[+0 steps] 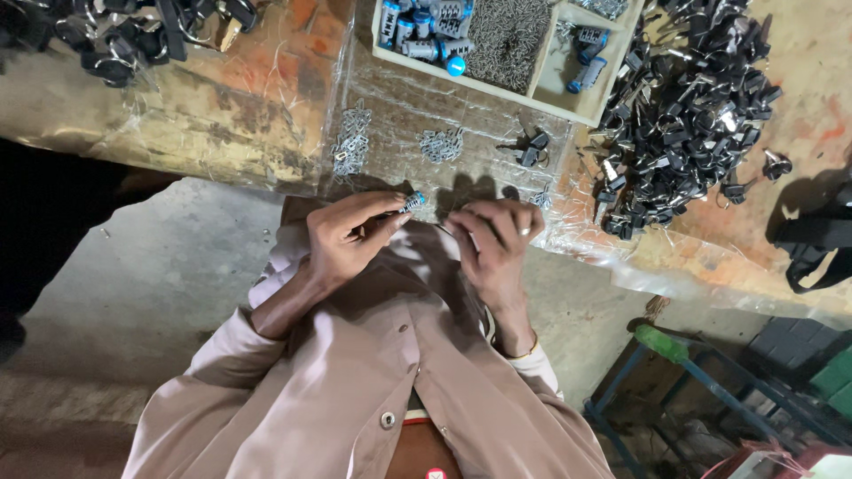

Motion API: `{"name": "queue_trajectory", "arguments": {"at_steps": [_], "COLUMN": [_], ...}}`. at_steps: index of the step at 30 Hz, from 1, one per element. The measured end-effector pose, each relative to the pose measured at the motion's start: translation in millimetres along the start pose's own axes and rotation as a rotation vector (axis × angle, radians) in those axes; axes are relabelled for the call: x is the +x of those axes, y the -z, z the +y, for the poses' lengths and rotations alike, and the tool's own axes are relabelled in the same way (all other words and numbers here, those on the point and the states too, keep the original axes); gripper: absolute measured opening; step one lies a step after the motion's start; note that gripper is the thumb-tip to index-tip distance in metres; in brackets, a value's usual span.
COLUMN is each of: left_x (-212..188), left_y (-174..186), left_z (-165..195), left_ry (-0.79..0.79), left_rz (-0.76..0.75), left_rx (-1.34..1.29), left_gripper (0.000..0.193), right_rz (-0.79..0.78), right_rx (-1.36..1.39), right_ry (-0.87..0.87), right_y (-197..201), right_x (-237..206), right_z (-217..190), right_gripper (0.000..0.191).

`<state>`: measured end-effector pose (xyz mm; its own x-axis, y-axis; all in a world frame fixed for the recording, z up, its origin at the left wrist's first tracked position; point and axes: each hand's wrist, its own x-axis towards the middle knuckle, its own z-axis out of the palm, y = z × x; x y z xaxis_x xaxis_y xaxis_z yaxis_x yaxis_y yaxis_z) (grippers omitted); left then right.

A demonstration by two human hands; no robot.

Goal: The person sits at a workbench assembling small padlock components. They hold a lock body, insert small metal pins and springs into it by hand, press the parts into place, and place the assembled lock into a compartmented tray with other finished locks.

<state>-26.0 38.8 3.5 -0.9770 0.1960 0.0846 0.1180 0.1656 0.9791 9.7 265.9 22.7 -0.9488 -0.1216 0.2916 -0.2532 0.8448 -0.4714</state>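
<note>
My left hand (348, 238) pinches a small silver lock cylinder with a blue end (413, 202) between thumb and fingers, just in front of the table edge. My right hand (493, 238) is close beside it, about a hand's width to the right. Its fingers are curled and pinched together, with a ring on one finger. Whether anything tiny sits between its fingertips I cannot make out. Both hands hover over my lap, above my beige buttoned shirt (373, 372).
On the plastic-covered table (222, 115) lie small heaps of metal bits (352, 146) (441, 145) and a black-headed key (532, 149). A compartment tray (581, 113) holds blue-tipped cylinders (426, 31) and pins (508, 40). A big pile of black keys (683, 115) lies right. A blue metal frame (701, 368) stands lower right.
</note>
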Motion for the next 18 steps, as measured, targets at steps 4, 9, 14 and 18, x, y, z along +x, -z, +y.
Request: {"name": "queue_trajectory", "arguments": {"at_steps": [4,9,14,18], "left_x": [1,3,2,3], "left_y": [0,1,1,0], "left_z": [1,3,5,5], "left_ry": [0.013,0.03,0.028,0.022], "left_rz": [-0.004,-0.015,-0.002,0.011], "left_rx": [-0.02,-0.051,-0.034,0.0], "left_gripper": [0.023,0.023,0.022,0.022], "right_rz": [0.065,0.096,0.003,-0.007], "right_rx": [0.004,0.015,-0.034,0.253], "right_ry": [-0.205,-0.049,0.133,-0.016], "right_y": [-3,2,7,-2], "right_x": [8,8,-6,-4], "right_z": [-6,-7,-7,-17], "right_gripper": [0.043,0.043,0.026,0.021]}}
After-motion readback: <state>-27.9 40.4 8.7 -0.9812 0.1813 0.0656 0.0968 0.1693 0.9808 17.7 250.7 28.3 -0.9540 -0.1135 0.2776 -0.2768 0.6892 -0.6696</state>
